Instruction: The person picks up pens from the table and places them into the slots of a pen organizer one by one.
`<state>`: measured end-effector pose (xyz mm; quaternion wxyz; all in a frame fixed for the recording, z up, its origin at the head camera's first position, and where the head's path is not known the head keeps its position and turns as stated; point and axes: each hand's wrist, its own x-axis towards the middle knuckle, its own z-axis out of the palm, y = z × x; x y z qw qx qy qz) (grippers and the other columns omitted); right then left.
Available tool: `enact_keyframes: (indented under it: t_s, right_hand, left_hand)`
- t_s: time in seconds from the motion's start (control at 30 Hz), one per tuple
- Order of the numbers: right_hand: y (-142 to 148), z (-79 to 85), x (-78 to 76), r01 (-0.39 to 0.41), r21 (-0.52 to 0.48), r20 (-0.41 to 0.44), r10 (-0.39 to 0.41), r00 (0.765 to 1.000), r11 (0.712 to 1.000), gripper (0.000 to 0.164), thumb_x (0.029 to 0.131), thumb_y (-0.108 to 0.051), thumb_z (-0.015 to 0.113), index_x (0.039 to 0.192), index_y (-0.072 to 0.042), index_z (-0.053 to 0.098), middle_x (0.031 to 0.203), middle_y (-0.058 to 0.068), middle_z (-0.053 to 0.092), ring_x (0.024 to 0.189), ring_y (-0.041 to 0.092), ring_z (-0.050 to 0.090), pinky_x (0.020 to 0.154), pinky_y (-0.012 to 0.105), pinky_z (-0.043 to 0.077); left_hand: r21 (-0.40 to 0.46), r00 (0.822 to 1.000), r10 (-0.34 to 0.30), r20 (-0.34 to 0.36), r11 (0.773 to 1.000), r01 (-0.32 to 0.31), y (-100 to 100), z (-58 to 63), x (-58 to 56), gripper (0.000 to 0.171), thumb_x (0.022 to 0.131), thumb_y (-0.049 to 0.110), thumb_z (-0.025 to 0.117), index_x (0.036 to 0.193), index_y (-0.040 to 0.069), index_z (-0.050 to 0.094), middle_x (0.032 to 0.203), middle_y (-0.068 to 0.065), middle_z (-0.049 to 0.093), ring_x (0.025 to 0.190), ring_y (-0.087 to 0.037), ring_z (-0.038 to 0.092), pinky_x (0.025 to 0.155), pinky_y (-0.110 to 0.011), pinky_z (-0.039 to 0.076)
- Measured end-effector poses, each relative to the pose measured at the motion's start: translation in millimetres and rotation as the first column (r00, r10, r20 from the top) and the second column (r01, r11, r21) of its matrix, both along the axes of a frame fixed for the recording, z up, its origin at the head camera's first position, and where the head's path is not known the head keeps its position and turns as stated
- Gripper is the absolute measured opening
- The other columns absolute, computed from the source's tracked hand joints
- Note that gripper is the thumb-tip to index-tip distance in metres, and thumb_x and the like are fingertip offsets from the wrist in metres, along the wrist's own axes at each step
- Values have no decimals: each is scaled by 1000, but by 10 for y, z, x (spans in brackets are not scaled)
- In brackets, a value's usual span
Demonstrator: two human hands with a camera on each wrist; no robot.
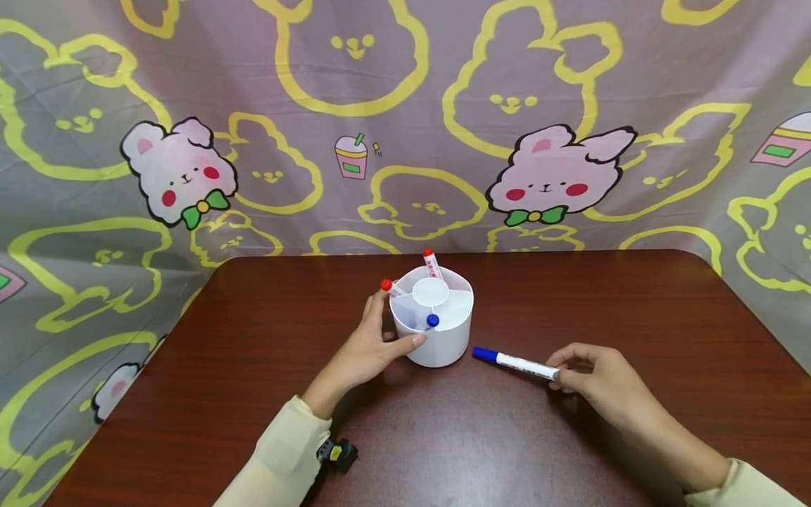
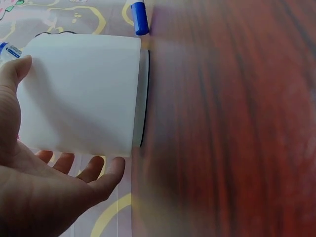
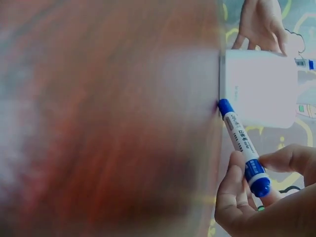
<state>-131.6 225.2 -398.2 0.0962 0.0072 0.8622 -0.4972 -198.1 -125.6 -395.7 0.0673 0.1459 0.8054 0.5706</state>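
Observation:
A white round desk organizer (image 1: 440,348) with divided compartments stands on the table. My left hand (image 1: 364,348) holds its left side, thumb on the front wall and fingers around the back. Two red-capped markers (image 1: 431,262) lean in its rear and left compartments, and a blue-ended marker (image 1: 433,321) shows at the front. To the right, my right hand (image 1: 602,380) pinches a blue-and-white whiteboard marker (image 1: 522,365) near one end. Its blue cap points left, close to the organizer's base. In the right wrist view, thumb and fingertips grip the marker (image 3: 241,138) by its blue tail.
The dark red-brown wooden table (image 1: 412,436) has rounded far corners. Behind it hangs a curtain (image 1: 405,141) printed with yellow outlines and cartoon rabbits. A small black device (image 1: 338,454) is strapped at the left sleeve.

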Motion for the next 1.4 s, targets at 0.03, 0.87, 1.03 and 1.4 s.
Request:
enact_keyframes:
  t_s: [0.03, 0.87, 1.03, 1.4]
  right_hand:
    - [8, 9, -9, 6, -5, -2, -6, 1000, 1000, 23, 95, -4, 66, 116, 4, 70, 91, 7, 77, 82, 14, 69, 66, 27, 56]
    - [190, 399, -227, 6, -570, -167, -123, 978, 822, 12, 99, -4, 70, 109, -9, 75, 102, -5, 71, 85, 10, 72, 76, 22, 62]
    - [193, 493, -277, -53, -646, -218, -117, 969, 762, 17, 100, 2, 66, 111, -7, 75, 104, 0, 70, 88, 12, 72, 79, 24, 63]
    - [98, 749, -389, -74, -715, -235, -138, 962, 695, 19, 100, 2, 66, 117, -4, 72, 115, 5, 69, 96, 15, 69, 80, 25, 63]
  left_hand:
    - [3, 1000, -2, 2, 1000, 2, -1, 0, -1, 92, 92, 16, 82, 162, 13, 22, 160, -14, 34, 136, -35, 54, 109, -50, 53]
    - [45, 1000, -28, -2, 999, 28, 0, -15, 0, 103, 92, 12, 81, 168, 17, 12, 160, -15, 36, 136, -34, 57, 109, -48, 54]
    - [3, 999, -14, -31, 1000, 14, -3, -11, 0, 102, 91, 14, 82, 168, 26, 17, 158, -12, 29, 139, -31, 50, 109, -47, 54]
    - [75, 997, -75, -2, 994, 75, 1, -24, -13, 94, 93, 9, 79, 164, 27, 19, 155, -16, 47, 134, -34, 58, 108, -49, 54]
